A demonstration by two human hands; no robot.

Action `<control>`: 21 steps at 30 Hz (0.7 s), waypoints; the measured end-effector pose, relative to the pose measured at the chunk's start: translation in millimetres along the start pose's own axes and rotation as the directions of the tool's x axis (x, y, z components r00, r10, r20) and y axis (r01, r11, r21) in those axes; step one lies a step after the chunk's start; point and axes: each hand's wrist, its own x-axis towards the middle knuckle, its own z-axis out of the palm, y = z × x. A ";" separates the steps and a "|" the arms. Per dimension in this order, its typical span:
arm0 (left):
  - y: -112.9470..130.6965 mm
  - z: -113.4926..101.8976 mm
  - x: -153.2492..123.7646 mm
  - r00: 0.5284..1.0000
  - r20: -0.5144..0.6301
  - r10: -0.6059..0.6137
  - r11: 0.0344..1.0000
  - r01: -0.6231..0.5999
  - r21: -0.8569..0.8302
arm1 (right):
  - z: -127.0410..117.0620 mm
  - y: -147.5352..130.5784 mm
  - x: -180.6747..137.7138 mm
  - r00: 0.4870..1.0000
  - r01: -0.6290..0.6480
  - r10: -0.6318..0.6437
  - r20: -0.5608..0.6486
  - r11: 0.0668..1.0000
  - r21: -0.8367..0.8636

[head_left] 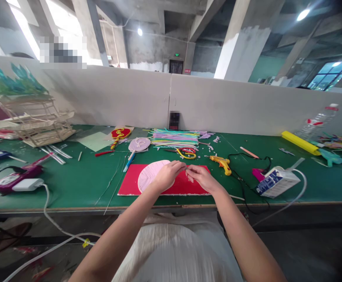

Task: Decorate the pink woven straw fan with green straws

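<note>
Both my hands meet over a red sheet [130,184] on the green table [83,184]. A pale pink oval piece [149,174] lies on that sheet, partly under my left hand [168,175]. My left hand is closed in a pinch, fingertips pointing right. My right hand [200,178] is also pinched, its fingertips almost touching the left ones. Something thin seems held between them; it is too small to name.
A yellow glue gun [222,162] with a black cord lies right of the sheet, next to a small carton [276,182]. Behind are several coloured strips [173,138], scissors [186,152], another pink oval [139,144], a yellow roll [300,142], a bottle [317,123] and a wooden model [38,121].
</note>
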 end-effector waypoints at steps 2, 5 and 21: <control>0.1 -0.4 0.8 1.000 0.016 0.014 0.999 -0.015 0.031 | -0.3 1.7 -0.1 1.000 -0.010 0.010 -0.009 1.000 0.000; 1.0 -0.5 2.5 1.000 0.028 0.014 0.996 -0.016 0.084 | -0.3 3.2 -0.3 1.000 -0.011 0.011 -0.014 1.000 0.005; 3.7 1.0 5.6 0.999 0.044 -0.013 0.987 0.006 0.158 | -0.6 5.7 -0.6 0.999 -0.051 0.050 0.016 0.992 0.116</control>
